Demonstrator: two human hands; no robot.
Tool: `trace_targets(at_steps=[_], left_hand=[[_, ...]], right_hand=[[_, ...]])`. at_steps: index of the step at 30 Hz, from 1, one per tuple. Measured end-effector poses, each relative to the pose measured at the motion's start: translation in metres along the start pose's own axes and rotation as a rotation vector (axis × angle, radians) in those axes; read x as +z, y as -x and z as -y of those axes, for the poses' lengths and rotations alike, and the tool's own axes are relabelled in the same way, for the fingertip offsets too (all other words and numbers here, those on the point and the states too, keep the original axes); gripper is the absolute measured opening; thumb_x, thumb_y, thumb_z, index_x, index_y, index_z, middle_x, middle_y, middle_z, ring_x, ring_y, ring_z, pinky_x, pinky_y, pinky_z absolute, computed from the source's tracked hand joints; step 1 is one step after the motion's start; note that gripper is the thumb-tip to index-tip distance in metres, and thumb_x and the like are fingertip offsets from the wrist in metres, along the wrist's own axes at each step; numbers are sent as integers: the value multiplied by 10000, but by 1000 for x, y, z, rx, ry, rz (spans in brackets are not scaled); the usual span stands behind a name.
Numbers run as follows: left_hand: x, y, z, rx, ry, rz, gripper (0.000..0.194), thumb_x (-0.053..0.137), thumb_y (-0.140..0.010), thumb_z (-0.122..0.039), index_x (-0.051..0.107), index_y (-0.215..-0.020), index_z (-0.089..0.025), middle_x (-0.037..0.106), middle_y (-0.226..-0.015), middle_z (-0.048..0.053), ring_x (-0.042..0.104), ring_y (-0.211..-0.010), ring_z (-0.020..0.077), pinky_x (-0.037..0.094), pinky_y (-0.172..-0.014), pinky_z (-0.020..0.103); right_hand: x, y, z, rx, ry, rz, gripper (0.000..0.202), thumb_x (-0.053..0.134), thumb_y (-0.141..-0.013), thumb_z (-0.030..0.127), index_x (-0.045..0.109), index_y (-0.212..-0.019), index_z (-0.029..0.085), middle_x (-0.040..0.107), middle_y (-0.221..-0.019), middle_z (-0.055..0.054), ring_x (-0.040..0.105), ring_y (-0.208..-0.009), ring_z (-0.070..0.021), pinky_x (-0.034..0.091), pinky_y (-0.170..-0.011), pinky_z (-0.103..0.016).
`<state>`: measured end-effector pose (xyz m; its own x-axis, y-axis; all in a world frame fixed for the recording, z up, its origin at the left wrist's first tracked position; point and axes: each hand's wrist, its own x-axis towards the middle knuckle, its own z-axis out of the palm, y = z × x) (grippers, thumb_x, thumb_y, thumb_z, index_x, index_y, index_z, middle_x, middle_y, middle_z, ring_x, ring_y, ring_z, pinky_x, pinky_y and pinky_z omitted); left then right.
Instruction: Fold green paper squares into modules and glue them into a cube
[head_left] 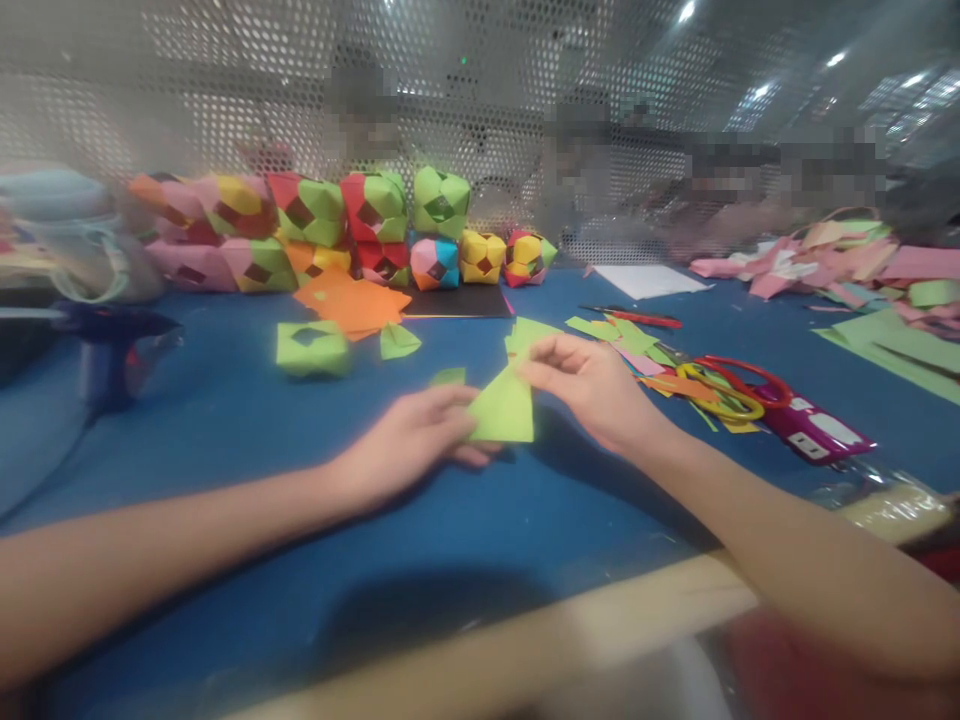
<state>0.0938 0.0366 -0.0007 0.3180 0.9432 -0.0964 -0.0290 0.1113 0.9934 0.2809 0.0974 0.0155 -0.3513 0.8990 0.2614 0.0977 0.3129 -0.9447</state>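
Note:
A folded lime-green paper piece [508, 408] is held over the blue table between both hands. My left hand [420, 435] has its fingers closed on the lower left corner. Thumb and fingertips of my right hand [592, 385] pinch the upper right edge. Just behind the piece lies another green paper [531, 332], and a small green scrap [448, 377] shows beyond my left fingers. Farther left are a green folded ring [312, 350] and a small folded green piece [400, 341].
Colourful paper balls [379, 208] stand stacked at the back. A blue glue gun [116, 350] stands left. Scissors [720, 392], paper scraps [637, 340] and a purple object [814, 428] lie right. Orange paper [352, 302] lies before the balls. A blurred wooden edge [600, 630] runs along the front.

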Motion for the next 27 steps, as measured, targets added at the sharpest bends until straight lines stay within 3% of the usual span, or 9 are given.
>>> trace_targets(at_steps=[7,11,13,17,24,27], left_hand=[[-1,0,5,-77,149,-20,229,601,-838,-236,573,-1042,-135,700,-982,124,691,-904,223,577,-745,310],[0,0,7,-81,130,-16,250,604,-840,-254,562,-1056,-136,706,-946,121,699,-862,220,577,-756,330],[0,0,8,-86,93,21,274,603,-843,-286,563,-1068,-136,710,-927,121,702,-827,213,576,-773,358],[-1,0,8,-91,66,39,257,602,-847,-299,587,-1037,-127,712,-946,127,698,-862,210,574,-784,336],[1,0,5,-93,155,-15,186,613,-833,-220,595,-981,-108,708,-964,138,698,-892,224,585,-718,272],[3,0,3,-80,182,-49,163,606,-832,-188,582,-971,-107,700,-985,137,698,-900,232,588,-709,267]], right_hand=[[-7,-9,-2,37,-159,-47,221,670,-710,387,564,-732,195,556,-661,24,509,-609,-94,438,-593,-248],[4,0,-2,110,-102,95,361,722,-642,485,608,-798,181,585,-703,10,518,-613,-104,421,-537,-238],[9,5,-2,138,2,126,356,721,-642,500,608,-707,169,560,-618,22,484,-553,-97,385,-495,-235],[5,5,-4,79,134,37,443,635,-740,524,507,-503,171,472,-470,44,407,-440,-71,306,-434,-230],[-9,-9,-3,69,-91,-58,419,620,-737,576,623,-735,157,622,-604,-11,541,-462,-98,425,-482,-247],[-2,-3,-2,106,9,78,397,697,-666,544,593,-686,161,581,-569,17,518,-479,-87,392,-472,-225]])
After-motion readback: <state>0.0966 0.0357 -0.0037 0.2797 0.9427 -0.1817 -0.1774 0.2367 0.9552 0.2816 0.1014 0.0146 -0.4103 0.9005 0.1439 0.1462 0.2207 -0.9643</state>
